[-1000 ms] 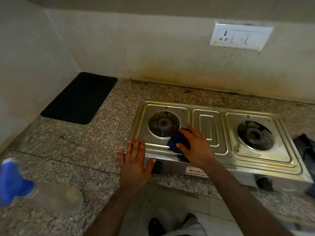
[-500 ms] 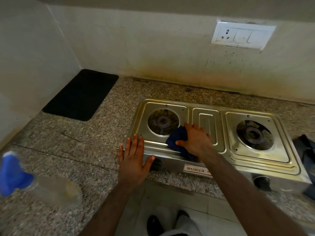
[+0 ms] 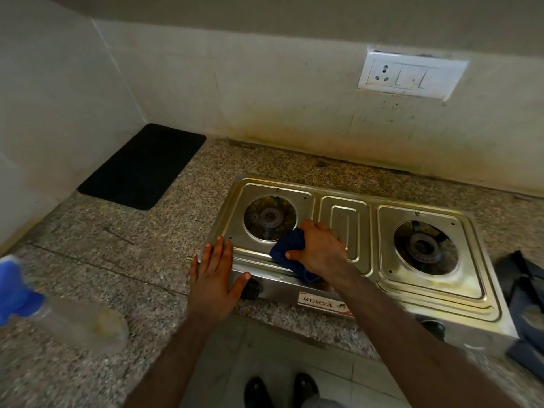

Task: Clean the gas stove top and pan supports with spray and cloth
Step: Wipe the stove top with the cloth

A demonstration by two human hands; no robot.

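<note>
A two-burner steel gas stove [image 3: 344,219] sits on the granite counter, with no pan supports on it. My right hand [image 3: 319,248] grips a dark blue cloth [image 3: 287,248] and presses it on the stove top just right of the left burner [image 3: 269,217], near the front edge. My left hand [image 3: 215,273] lies flat with straight fingers on the stove's front left corner, thumb beside the left knob [image 3: 251,288]. A clear spray bottle [image 3: 73,320] with a blue head lies on its side at the far left of the counter.
A black mat [image 3: 144,164] lies in the back left corner of the counter. A dark blue-grey object [image 3: 527,304] rests right of the stove. A wall socket plate [image 3: 410,75] is above. The right burner [image 3: 425,248] is uncovered. The counter edge and floor tiles lie below.
My right hand has curled tighter round the cloth and slid it a little back and right along the stove's front. My left hand has stayed on the corner.
</note>
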